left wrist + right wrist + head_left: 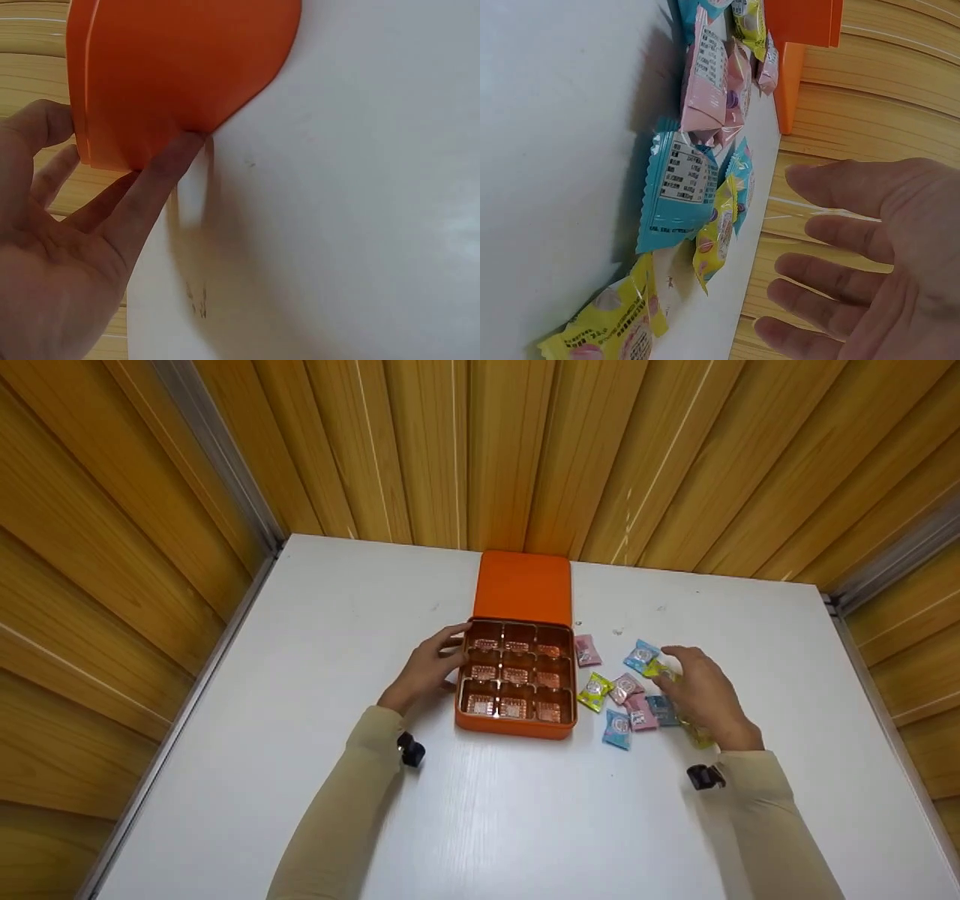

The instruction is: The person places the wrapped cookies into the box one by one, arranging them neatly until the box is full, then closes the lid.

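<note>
An orange tin box [517,727] with its lid [523,585] folded back stands on the white table. Inside it, a divided insert [515,675] shows several compartments without candies in them. My left hand [426,669] touches the box's left side with extended fingers; in the left wrist view the fingertips [191,141] meet the orange wall. Over the pile of wrapped candies to the right hovers my right hand [705,694], its fingers apart and holding nothing. A blue candy [641,656] and a yellow candy [660,670] lie nearest its fingertips, and the hand partly covers another yellow candy [701,737].
A pink candy [587,650] lies against the box's right side. Near it are a yellow-green candy [595,691] and a light blue candy [617,729]. Wood-patterned panels [502,450] rise behind the table [465,825] and on both sides.
</note>
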Tool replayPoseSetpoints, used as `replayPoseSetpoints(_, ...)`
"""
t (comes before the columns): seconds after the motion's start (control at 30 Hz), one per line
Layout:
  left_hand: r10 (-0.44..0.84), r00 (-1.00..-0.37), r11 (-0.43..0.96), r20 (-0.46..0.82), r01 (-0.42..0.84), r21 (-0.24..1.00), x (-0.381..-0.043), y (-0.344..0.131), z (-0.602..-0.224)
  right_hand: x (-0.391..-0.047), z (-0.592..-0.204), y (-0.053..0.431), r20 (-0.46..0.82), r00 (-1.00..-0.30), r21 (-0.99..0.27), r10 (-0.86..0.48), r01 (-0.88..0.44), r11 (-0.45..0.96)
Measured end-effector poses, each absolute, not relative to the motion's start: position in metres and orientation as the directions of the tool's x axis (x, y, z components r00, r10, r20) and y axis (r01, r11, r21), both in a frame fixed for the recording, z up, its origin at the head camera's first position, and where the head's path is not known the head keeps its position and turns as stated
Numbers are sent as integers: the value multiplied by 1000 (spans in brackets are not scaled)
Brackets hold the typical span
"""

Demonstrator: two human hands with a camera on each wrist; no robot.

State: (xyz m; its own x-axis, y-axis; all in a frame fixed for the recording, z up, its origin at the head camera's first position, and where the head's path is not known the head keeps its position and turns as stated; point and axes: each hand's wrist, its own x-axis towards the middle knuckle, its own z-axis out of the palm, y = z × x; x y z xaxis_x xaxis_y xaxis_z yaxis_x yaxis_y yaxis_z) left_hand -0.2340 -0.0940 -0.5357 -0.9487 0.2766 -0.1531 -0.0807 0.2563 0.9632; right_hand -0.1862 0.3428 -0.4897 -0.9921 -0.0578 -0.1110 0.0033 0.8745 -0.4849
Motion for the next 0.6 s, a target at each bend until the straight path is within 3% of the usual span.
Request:
replayPoseSetpoints(0.27, 284, -944, 214, -167, -107, 971, -234, -95, -536, -191, -499, 352, -183, -983, -482, -28, 65, 874)
replayPoseSetpoints(0.6, 284, -944, 207, -167, -110, 972, -233, -95, -538, -195, -509, 359, -167, -985, -468, -43, 41, 883)
